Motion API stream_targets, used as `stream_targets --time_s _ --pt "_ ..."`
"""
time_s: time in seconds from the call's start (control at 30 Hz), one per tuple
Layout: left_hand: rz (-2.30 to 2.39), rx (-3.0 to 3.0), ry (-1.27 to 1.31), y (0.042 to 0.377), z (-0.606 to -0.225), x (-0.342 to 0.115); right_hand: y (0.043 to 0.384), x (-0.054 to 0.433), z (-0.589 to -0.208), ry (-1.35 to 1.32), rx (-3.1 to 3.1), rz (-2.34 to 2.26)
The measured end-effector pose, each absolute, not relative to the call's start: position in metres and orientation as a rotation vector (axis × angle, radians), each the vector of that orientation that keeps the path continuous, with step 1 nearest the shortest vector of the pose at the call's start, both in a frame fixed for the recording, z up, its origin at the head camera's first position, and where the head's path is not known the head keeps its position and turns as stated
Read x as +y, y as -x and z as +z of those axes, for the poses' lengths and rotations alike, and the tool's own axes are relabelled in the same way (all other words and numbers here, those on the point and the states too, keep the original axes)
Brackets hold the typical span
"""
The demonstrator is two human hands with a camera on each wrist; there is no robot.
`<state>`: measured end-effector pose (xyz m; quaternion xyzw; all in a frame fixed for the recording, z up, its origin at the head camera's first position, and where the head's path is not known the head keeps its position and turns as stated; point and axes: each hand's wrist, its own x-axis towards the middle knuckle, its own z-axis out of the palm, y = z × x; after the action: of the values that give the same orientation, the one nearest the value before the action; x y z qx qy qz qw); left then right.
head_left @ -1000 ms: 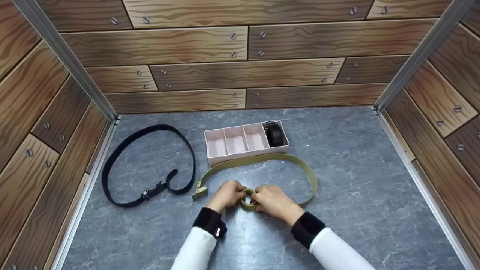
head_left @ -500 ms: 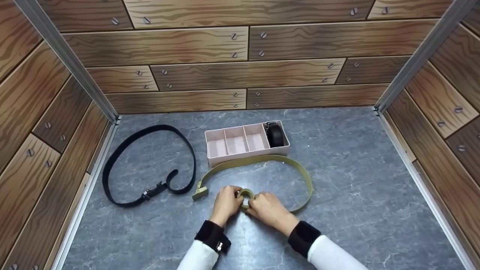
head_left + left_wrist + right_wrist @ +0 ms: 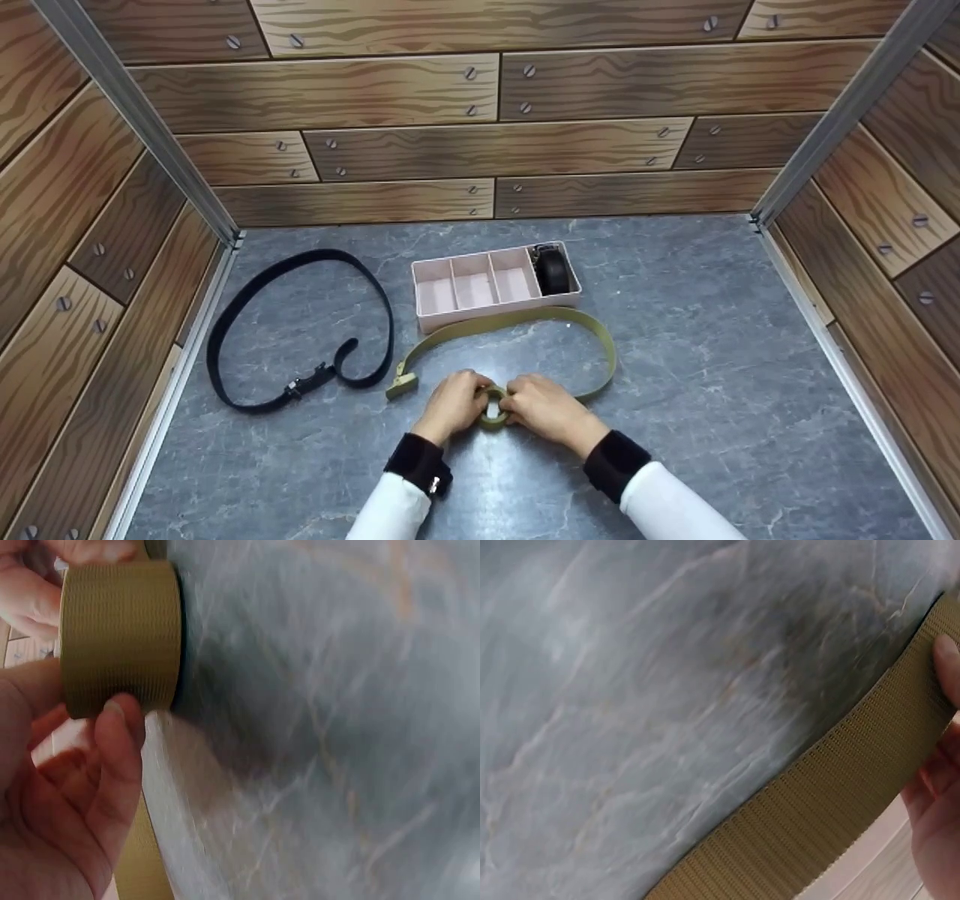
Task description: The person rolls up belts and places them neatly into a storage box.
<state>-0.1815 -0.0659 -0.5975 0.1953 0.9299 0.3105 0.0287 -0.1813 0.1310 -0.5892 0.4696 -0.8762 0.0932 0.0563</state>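
Observation:
An olive webbing belt stands on edge in a wide arc on the grey marbled surface. Its near end is wound into a small ring-shaped roll; the buckle end lies to the left. My left hand pinches the roll's left side, its thumb against the ribbed outer face in the left wrist view. My right hand pinches the roll's right side. In the right wrist view the unrolled strap runs away from the right fingers, with a fingertip on the webbing.
Behind the olive belt stands a pale pink box with several compartments; a rolled black belt sits in its rightmost one. A second black belt lies looped at the left. Wood-patterned walls enclose the back and sides.
The right side of the olive belt's loose loop has drawn in leftward as more strap goes into the roll. Both hands have shifted slightly around it; the box and black belts stay put.

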Motion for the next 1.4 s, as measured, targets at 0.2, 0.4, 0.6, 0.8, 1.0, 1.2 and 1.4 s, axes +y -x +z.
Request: stream_targets --time_s 0.2,0.4,0.6,0.8,1.0,1.2,1.4 --pt "1.018 2.929 -0.431 0.173 -0.597 -0.06 0.177 0.125 -0.593 -1.281 -2.649 0.233" --pt "0.917 2.934 -0.565 0.178 -0.595 -0.063 0.184 0.131 -0.589 -1.376 -2.763 0.389" --pt "0.785 2.929 -0.69 0.183 -0.594 -0.062 0.188 0.138 -0.589 -1.429 -2.797 0.47" --pt "0.907 2.985 -0.43 0.182 -0.592 -0.05 0.185 0.133 -0.592 -1.264 -2.759 0.368" --pt "0.937 2.959 -0.404 0.182 -0.59 -0.048 0.187 0.135 -0.591 -1.296 -2.772 0.402" --pt "0.877 2.89 -0.488 0.184 -0.59 -0.052 0.191 0.142 -0.586 -1.396 -2.793 0.44" --pt "0.873 2.892 -0.557 0.183 -0.59 -0.053 0.19 0.141 -0.585 -1.414 -2.778 0.429"
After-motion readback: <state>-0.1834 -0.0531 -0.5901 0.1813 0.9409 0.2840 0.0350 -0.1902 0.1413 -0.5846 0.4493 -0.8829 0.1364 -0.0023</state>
